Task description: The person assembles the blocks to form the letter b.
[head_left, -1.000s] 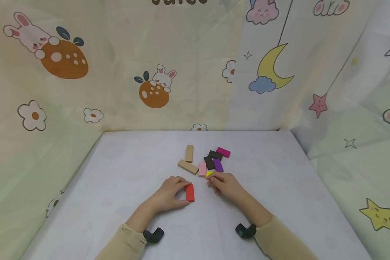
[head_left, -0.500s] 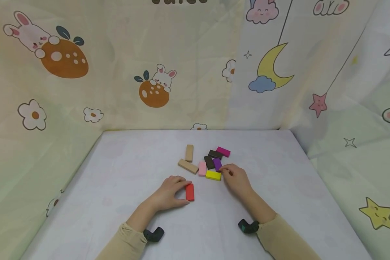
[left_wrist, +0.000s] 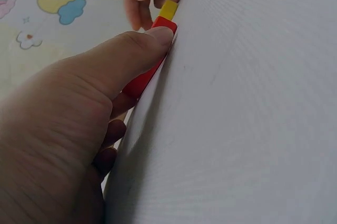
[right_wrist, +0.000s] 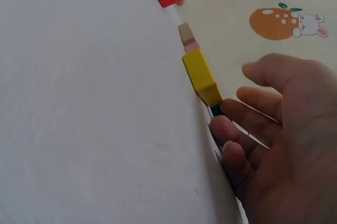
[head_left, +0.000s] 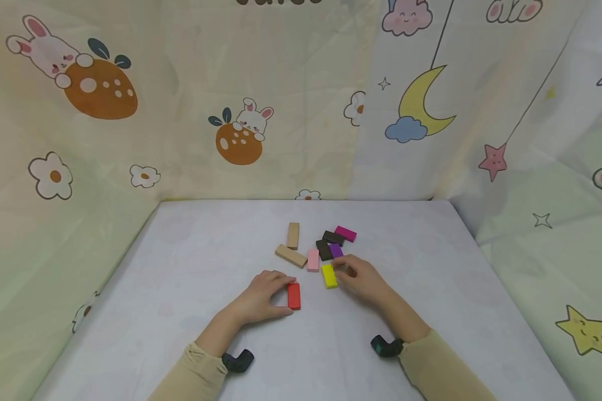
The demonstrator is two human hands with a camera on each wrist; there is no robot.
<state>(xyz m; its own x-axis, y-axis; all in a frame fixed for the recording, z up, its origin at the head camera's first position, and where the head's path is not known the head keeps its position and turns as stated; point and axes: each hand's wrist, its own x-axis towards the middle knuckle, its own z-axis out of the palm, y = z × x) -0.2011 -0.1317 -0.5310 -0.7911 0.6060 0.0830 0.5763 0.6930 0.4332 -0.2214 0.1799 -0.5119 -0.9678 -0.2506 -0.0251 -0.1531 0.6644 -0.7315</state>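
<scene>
Reading only a cut-off strip of dark lettering (head_left: pixel 278 1) at the top edge of the cartoon curtain (head_left: pixel 180 111), too cropped to make out. No brand or label on any block.

Down to the worktop (head_left: pixel 190 334): left hand (head_left: pixel 261 301) lying low on the cloth, thumb pressed along the near side of the red block (head_left: pixel 294 296), fingers curled at its far end, a narrow grip holding that block flat in place. From the left wrist view, thumb tip right at the block's upper corner, red block (left_wrist: pixel 145 77) lying flat on the surface.

Over to the right hand (head_left: pixel 363 281): fingers loosely bent and spread, fingertips just beside the yellow block (head_left: pixel 329 275), at its right side. Touching or a hair apart, cannot tell. From the right wrist view, an open, relaxed grip, nothing pinched, yellow block (right_wrist: pixel 201 77) lying flat just past the fingertips.

Yellow block: a small bright slab, long side running away from the person, just right of the red one, apart from it. Red block the same shape, glossy, also lengthwise.

Beyond them, a loose cluster: pink block (head_left: pixel 313 260), two tan blocks (head_left: pixel 291 255), purple block (head_left: pixel 336 250), two dark brown blocks (head_left: pixel 324 250), magenta block (head_left: pixel 345 234).
</scene>
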